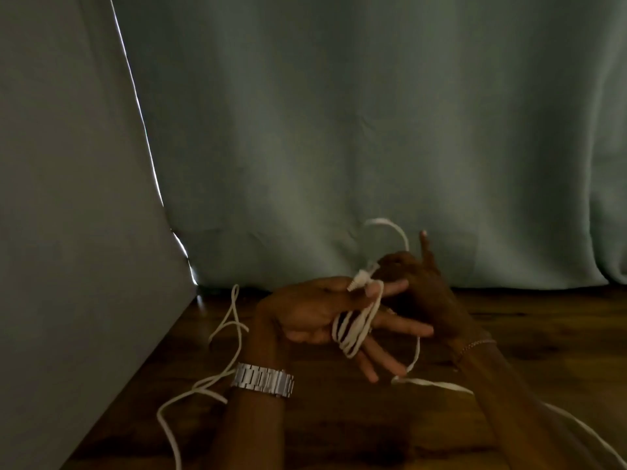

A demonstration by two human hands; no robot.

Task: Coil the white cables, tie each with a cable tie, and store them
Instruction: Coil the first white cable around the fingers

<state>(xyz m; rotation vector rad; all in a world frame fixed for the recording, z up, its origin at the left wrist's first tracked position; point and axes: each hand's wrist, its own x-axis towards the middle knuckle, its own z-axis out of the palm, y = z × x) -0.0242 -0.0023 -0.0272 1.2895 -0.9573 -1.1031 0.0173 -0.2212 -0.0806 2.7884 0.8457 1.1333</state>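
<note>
**Winding the cable round the left fingers**

We are coiling a white cable (353,329) round the straight, spread fingers (386,359) of our left hand (315,313). Several turns are already sitting across those fingers, and the thumb is pressing the plug end (359,279) against the forefinger, just above the turns. Our right hand (420,286) is working just behind the left fingertips; its fingers are curling round the running strand, one finger sticking up, and a loop is arching above them. How tightly they are pinching we cannot tell in this dim light.

The rest of the cable is trailing from under the fingers, down past the right forearm and out of view. A second loose cable (217,368) is lying on the wooden floor (339,435), beside the left wrist and its watch (263,379).

To do this well, we judge that we should be laying each turn beside the last, keeping even tension, and holding the plug pinned so the coil is not slipping off the fingertips. No cable tie is showing.
</note>
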